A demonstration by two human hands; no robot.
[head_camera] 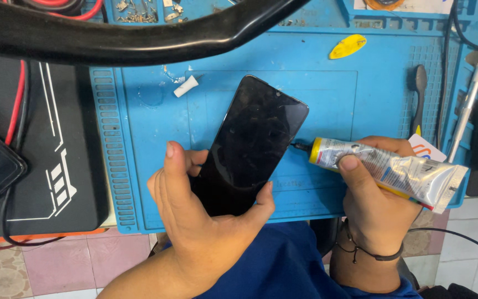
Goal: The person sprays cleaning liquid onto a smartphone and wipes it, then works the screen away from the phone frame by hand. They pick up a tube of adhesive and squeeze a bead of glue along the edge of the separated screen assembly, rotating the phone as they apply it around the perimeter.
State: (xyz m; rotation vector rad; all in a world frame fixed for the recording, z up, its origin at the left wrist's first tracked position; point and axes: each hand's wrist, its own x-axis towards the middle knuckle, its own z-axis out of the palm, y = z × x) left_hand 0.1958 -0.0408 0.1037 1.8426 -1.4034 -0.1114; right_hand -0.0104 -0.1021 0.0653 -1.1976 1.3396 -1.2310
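- The blue work mat [360,94] covers most of the bench, with ridged slots along its left edge and small trays along the top.
- A black box [45,149] with white line markings sits just left of the mat, red and black cables running around it.
- A curved black bar [139,36] crosses the top of the view, above the bench.
- The phone [253,147], dark glass side up, lies in the middle of the view above the mat. Its long axis runs on a slant, lower end toward the person and upper end tilted away to the right.
- The left hand [200,221] is closed around the phone's lower end: thumb along the left edge, fingers wrapped under and showing at the right edge. It is the nearer hand, since it carries the phone.
- The right hand [374,205] is closed on 1 silver glue tube [394,171] with a yellow collar, thumb pressed on top.
- The tube lies almost crosswise to the phone, its thin black nozzle pointing left and meeting the phone's right long edge about halfway up. So the phone is directly left of the right hand, at the nozzle tip.
- A grey pry tool [419,99] lies on the mat beyond the right hand.
- A yellow pick [348,46] rests near the top, well apart from both hands.
- A small white cap [186,86] lies near the phone's upper left.
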